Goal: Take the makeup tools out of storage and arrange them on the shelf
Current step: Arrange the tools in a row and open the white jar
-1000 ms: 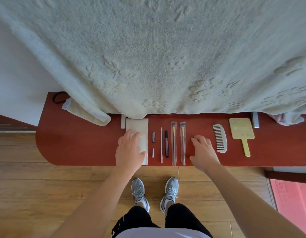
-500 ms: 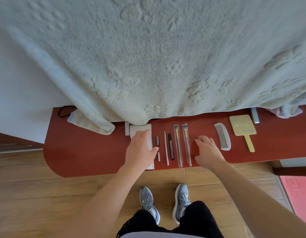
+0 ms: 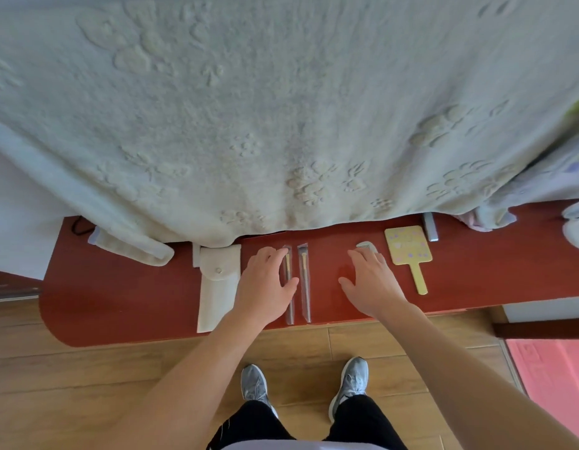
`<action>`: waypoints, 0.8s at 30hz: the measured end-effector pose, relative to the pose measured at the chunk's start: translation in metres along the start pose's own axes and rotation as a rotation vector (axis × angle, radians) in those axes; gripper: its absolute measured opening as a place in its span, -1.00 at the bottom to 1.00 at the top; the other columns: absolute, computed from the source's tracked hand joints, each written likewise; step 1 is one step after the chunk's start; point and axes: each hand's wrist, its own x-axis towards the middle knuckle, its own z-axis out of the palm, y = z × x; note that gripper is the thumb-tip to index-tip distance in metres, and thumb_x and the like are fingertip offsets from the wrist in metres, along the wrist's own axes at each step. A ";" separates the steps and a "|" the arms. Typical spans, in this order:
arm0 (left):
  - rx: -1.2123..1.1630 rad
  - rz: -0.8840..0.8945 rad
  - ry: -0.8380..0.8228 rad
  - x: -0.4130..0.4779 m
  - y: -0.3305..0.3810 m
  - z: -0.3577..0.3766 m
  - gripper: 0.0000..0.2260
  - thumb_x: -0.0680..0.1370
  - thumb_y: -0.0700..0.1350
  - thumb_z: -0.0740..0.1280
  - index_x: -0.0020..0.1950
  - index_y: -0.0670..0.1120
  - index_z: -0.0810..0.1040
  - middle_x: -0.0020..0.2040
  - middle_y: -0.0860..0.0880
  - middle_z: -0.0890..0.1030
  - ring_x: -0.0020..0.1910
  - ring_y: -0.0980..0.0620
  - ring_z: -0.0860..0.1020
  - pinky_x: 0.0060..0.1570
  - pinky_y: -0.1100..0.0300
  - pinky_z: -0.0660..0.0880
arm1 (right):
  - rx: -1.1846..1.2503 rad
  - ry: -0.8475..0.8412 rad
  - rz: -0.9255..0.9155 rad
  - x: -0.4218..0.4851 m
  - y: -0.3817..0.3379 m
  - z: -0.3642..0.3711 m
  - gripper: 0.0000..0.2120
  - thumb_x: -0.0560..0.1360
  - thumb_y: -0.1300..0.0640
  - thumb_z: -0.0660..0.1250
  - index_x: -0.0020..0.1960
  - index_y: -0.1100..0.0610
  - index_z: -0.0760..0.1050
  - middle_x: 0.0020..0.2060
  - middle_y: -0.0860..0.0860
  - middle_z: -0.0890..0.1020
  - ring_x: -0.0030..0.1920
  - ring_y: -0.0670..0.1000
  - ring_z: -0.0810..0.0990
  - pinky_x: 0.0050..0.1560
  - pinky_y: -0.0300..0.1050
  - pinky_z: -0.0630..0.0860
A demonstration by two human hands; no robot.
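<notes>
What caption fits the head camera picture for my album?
Left hand by the wrapped brushes, right hand over the comb, on a red shelf.

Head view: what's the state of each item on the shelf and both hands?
left hand: open, palm down.
right hand: open, palm down.
white pouch: flat, flap closed.
left brush: sleeved, flat, partly under left hand.
right brush: sleeved, flat, untouched.
comb: flat, partly under right hand.
hand mirror: flat, untouched.

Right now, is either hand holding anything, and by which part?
Nothing gripped: left hand lies open against the left sleeved brush; right hand rests fingertips on the comb.
</notes>
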 end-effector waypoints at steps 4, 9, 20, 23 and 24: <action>-0.017 -0.009 -0.008 0.008 0.039 0.023 -0.46 0.57 0.09 0.34 0.51 0.00 0.30 0.41 0.01 0.38 0.39 0.00 0.35 0.32 0.10 0.39 | 0.003 0.006 0.000 0.000 0.037 -0.018 -0.44 0.56 -0.06 0.26 0.48 0.12 0.23 0.42 0.04 0.31 0.41 0.09 0.25 0.36 -0.03 0.32; -0.052 -0.044 -0.057 0.021 0.079 0.053 -0.44 0.57 0.09 0.34 0.53 0.03 0.26 0.42 0.00 0.36 0.41 0.00 0.37 0.32 0.08 0.41 | 0.001 0.022 0.021 0.000 0.084 -0.031 -0.46 0.55 -0.05 0.29 0.45 0.14 0.29 0.38 0.05 0.37 0.37 0.11 0.32 0.32 -0.02 0.37; -0.058 -0.110 -0.164 0.040 0.135 0.116 -0.42 0.55 0.07 0.35 0.52 0.03 0.24 0.32 -0.04 0.40 0.20 -0.07 0.53 0.10 0.03 0.54 | 0.076 0.038 0.099 -0.004 0.154 -0.023 -0.47 0.55 -0.02 0.30 0.46 0.15 0.31 0.34 0.06 0.42 0.33 0.09 0.38 0.31 -0.07 0.35; -0.027 -0.122 -0.170 0.044 0.144 0.128 -0.44 0.55 0.07 0.35 0.51 0.02 0.27 0.26 -0.05 0.42 0.13 -0.09 0.56 0.03 0.03 0.56 | 0.090 0.039 0.115 -0.003 0.161 -0.018 -0.48 0.55 -0.01 0.30 0.45 0.15 0.33 0.29 0.07 0.44 0.28 0.09 0.43 0.26 -0.08 0.38; -0.014 -0.126 -0.167 0.045 0.146 0.132 -0.45 0.55 0.08 0.36 0.50 0.02 0.28 0.23 -0.06 0.43 0.10 -0.09 0.56 0.01 0.03 0.57 | 0.097 0.039 0.121 -0.003 0.163 -0.016 -0.50 0.56 -0.01 0.30 0.44 0.15 0.35 0.26 0.07 0.45 0.25 0.09 0.45 0.23 -0.08 0.40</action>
